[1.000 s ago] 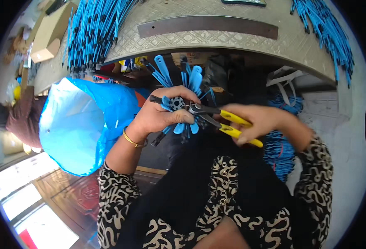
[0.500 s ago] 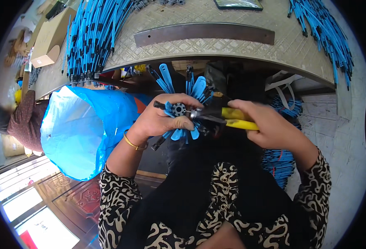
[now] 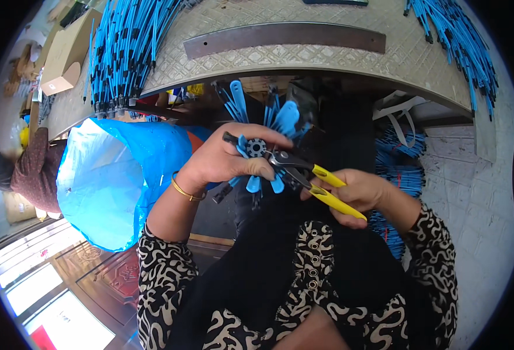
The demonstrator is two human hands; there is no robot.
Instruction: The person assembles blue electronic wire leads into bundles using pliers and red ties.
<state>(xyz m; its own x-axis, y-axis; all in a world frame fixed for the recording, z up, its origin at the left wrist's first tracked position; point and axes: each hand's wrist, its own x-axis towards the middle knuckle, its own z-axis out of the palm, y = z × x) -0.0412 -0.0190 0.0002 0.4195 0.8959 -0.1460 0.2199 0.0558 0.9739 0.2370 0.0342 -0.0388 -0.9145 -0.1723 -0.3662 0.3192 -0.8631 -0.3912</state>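
Observation:
My left hand (image 3: 219, 156) is wrapped round a black round hub with a ring of holes (image 3: 256, 147). Flat blue blades and thin blue rods with black ends fan out from it above and below my fingers. Pliers with yellow handles (image 3: 339, 204) are in my right hand (image 3: 365, 188), their handles spread apart. The metal head of the pliers lies beside the hub, close to my left thumb tip. Whether the jaws grip anything is too small to tell.
A curved-looking workbench (image 3: 233, 64) spans the far side, bearing a dark metal strip (image 3: 286, 39) and bundles of blue rods (image 3: 131, 52). A large blue plastic bag (image 3: 169, 146) stands open at left. Another person's sleeve (image 3: 35, 169) shows beyond it. More blue bundles (image 3: 400, 175) lie at right.
My right hand has moved down and slightly left, and the pliers' handles have spread wider and now slant downward. The left hand still holds the hub, shifted slightly right.

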